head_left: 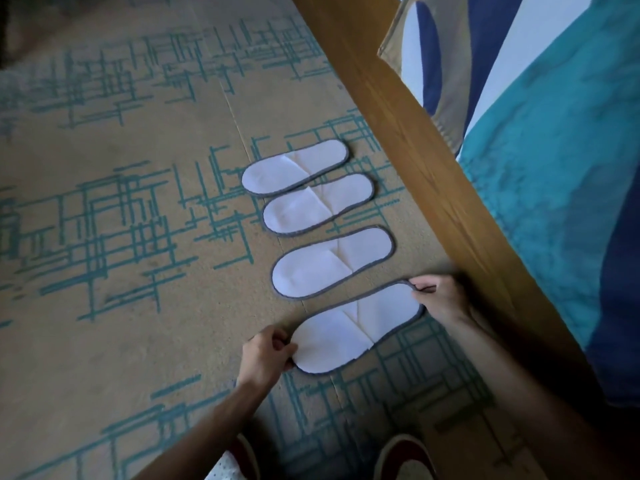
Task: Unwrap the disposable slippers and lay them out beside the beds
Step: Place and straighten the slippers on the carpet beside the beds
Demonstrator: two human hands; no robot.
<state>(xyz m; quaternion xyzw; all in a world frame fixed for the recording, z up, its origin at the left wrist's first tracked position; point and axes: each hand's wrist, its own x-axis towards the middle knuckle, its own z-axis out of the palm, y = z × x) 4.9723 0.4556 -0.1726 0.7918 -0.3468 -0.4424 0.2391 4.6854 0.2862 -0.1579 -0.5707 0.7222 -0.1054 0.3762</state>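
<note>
— Looking at the bed frame (433,161) as the marker: what lies beside it?

— Four flat white slippers with grey edging, in a row on the patterned carpet (121,220) along the frame's wooden side rail; the farthest slipper (294,168) lies near the rail; the second slipper (317,204) sits just beside it, edges nearly touching; the third slipper (332,263) lies a little apart, also close to the rail.

— And the nearest slipper (356,329)?

— Both hands grasp it; the right hand (441,299) pinches its end next to the rail; the left hand (266,356) grips the rounded end farther from the rail; whether it rests fully on the carpet, I cannot tell.

— Anything above the frame?

— A teal and blue bedspread (554,168); a patterned pillow (433,57) at the frame's far end.
</note>
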